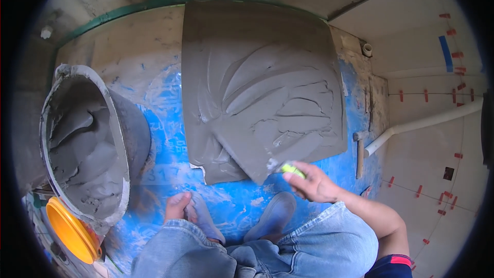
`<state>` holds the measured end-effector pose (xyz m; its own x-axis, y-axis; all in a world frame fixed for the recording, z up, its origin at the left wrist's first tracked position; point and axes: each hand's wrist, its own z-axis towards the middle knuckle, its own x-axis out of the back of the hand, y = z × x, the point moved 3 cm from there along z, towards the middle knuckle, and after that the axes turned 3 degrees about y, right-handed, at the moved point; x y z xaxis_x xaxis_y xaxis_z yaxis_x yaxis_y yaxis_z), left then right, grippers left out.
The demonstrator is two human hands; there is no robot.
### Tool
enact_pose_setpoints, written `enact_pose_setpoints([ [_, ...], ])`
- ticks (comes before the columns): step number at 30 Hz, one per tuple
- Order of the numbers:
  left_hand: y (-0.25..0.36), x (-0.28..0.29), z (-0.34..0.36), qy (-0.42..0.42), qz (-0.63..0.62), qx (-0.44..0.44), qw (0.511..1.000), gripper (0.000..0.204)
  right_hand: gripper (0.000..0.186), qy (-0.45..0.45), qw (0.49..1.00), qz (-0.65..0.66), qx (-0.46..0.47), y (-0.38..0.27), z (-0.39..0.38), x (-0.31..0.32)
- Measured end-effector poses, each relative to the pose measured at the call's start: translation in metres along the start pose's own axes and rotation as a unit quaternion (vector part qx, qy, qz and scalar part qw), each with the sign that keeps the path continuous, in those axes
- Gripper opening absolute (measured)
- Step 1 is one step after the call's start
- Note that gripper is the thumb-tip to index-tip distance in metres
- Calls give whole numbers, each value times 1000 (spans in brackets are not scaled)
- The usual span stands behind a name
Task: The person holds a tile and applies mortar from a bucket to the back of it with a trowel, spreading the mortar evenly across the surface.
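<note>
Right hand grips green-handled trowel on mortared tile.

tile, mortar-coated: flat on the floor membrane, ahead of the person's shoes. trowel: on the tile's near edge, held in the right hand. left hand: on the left shoe, behind the tile's near-left corner. mortar bucket: left of tile. small pail: just nearer than the bucket. hammer: right of tile, beside a pipe.
</note>
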<state>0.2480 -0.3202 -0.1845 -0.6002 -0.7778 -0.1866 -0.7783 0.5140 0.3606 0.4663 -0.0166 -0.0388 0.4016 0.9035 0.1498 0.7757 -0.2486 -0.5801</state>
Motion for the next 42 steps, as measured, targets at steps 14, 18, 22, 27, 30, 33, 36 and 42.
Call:
enact_pose_setpoints([
  [14,-3,6,7,-46,69,-9,996,39,43,154,945,-277,75,13,-15,42],
  [18,-12,16,15,-26,23,-2,999,39,35,262,829,-477,129,51,-9,96],
  [22,-10,11,18,-57,9,-16,998,39,37,384,866,-319,22,42,0,124],
  [27,-13,10,13,-68,20,-28,997,45,39,233,902,-358,69,69,-41,97],
  [30,-2,1,9,-63,56,8,996,46,36,356,811,-461,48,91,-39,146],
  [33,2,-6,9,-62,61,14,996,46,34,406,886,-225,0,76,-14,171],
  [36,-9,19,6,-14,45,-4,999,44,34,250,961,109,-34,21,19,109],
  [42,-1,4,14,-37,54,19,998,42,30,23,985,149,83,-25,47,4],
])
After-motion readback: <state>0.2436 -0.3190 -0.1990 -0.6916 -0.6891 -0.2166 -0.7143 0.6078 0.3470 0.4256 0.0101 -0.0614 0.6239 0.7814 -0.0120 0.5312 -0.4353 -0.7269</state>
